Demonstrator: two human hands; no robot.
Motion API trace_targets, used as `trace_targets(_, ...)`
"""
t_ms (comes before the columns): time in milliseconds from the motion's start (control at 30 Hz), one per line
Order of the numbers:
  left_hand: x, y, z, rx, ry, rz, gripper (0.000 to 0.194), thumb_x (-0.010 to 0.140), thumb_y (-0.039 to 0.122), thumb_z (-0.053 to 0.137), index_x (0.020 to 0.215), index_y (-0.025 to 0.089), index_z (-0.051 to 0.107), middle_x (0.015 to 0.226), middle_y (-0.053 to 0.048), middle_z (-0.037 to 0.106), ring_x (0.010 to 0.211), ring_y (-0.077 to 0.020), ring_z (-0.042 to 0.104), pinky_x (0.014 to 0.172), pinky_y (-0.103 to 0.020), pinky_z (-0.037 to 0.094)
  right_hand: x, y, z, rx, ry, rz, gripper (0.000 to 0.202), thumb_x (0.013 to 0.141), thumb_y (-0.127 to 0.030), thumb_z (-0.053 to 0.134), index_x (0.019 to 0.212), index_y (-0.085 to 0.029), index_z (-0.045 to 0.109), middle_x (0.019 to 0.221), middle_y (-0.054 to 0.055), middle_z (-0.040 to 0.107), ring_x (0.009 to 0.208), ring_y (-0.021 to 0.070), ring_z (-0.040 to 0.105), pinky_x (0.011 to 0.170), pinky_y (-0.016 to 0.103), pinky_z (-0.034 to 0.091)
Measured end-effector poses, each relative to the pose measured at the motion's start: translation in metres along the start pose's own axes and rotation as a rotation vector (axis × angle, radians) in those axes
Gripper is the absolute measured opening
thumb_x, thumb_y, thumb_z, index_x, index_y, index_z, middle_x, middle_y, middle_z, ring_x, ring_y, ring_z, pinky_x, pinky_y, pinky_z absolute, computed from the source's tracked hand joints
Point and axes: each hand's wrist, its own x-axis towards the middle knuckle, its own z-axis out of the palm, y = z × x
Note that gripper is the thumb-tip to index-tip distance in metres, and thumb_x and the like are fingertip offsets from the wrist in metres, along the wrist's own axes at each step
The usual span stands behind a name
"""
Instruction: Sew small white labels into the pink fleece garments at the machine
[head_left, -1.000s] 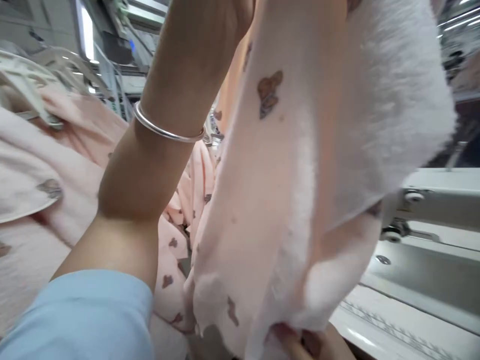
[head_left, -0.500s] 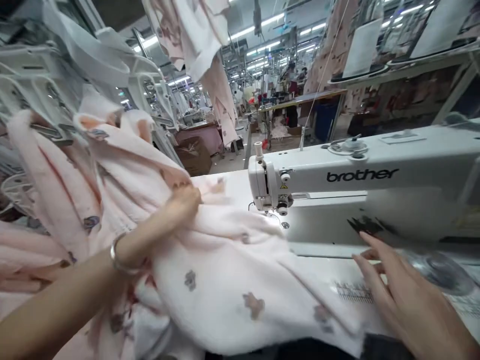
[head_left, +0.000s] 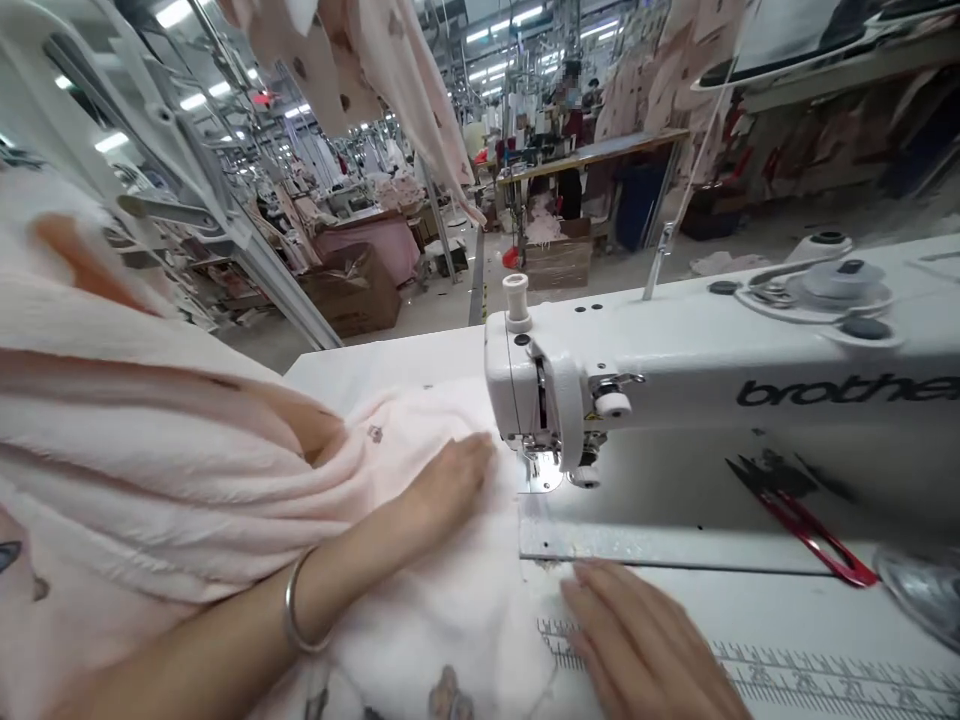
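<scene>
My left hand (head_left: pixel 450 485), with a silver bangle on its wrist, is palm down on a soft pale pink garment (head_left: pixel 420 590) printed with small bears. Its curled fingers grip the cloth just left of the needle area of a white sewing machine (head_left: pixel 525 400). The cloth spreads over the table and rises in folds at the left. My right hand (head_left: pixel 645 640) rests on the table in front of the machine bed, fingers stretched forward and nothing in them. Red-handled thread snips (head_left: pixel 817 540) lie on the bed under the machine arm.
A ruler scale (head_left: pixel 817 680) runs along the table's front right. White metal frame parts (head_left: pixel 202 180) stand at the left, and more pink cloth (head_left: pixel 405 90) hangs above. Beyond are a cardboard box (head_left: pixel 352 290), a work table (head_left: pixel 592 155) and a person (head_left: pixel 571 110).
My left hand has brought the pink cloth rightward, close to the needle area. My right hand has moved left from near the snips and come down flat. The view has shifted closer to the machine.
</scene>
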Motion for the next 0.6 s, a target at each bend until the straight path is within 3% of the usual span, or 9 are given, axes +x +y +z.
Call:
trace_targets(133,0.003,0.017,0.013,-0.046,-0.005,0.064,0.028,0.09,0.015,0.031,0.105,0.017,0.055,0.119,-0.011,0.055,0.117,-0.0263,0.048,0.101,-0.051,0.034,0.007,-0.037,0.039,0.083,-0.017,-0.068,0.029,0.091,-0.022,0.04,0.111,-0.012,0.059,0.118,0.01,0.059,0.11,0.0237,0.055,0.084,0.032,0.052)
trace_targets(233,0.007,0.021,0.017,-0.073,0.013,0.077,0.027,0.09,0.021,0.034,0.11,0.015,0.052,0.128,-0.015,0.048,0.126,-0.0289,0.039,0.104,-0.052,0.031,0.004,-0.049,0.061,0.091,0.003,-0.016,0.029,0.09,-0.021,0.041,0.11,-0.01,0.058,0.123,0.012,0.056,0.118,0.026,0.048,0.093,0.038,0.048)
trace_targets(333,0.011,0.016,0.016,-0.12,0.012,0.035,0.026,0.09,0.022,0.035,0.107,0.014,0.052,0.13,-0.016,0.047,0.129,-0.0297,0.035,0.106,-0.055,0.026,-0.008,-0.038,0.062,0.029,0.023,-0.035,0.027,0.091,-0.019,0.037,0.103,-0.011,0.06,0.118,0.012,0.059,0.116,0.0268,0.05,0.093,0.041,0.047)
trace_targets(467,0.018,0.012,0.021,-0.163,0.007,-0.015,0.022,0.09,0.019,0.036,0.098,0.012,0.055,0.124,-0.017,0.052,0.127,-0.0333,0.036,0.105,-0.064,0.016,-0.021,-0.02,0.05,-0.09,-0.059,-0.165,0.029,0.092,-0.023,0.036,0.105,-0.013,0.06,0.121,0.01,0.057,0.115,0.0267,0.052,0.091,0.041,0.049)
trace_targets(600,0.013,0.02,0.019,-0.233,0.039,-0.05,0.024,0.088,0.016,0.038,0.105,0.012,0.054,0.126,-0.017,0.051,0.126,-0.032,0.039,0.108,-0.063,0.013,-0.026,-0.023,0.051,-0.006,0.003,-0.058,0.026,0.091,-0.02,0.038,0.104,-0.015,0.061,0.122,0.007,0.057,0.12,0.0233,0.047,0.109,0.043,0.028)
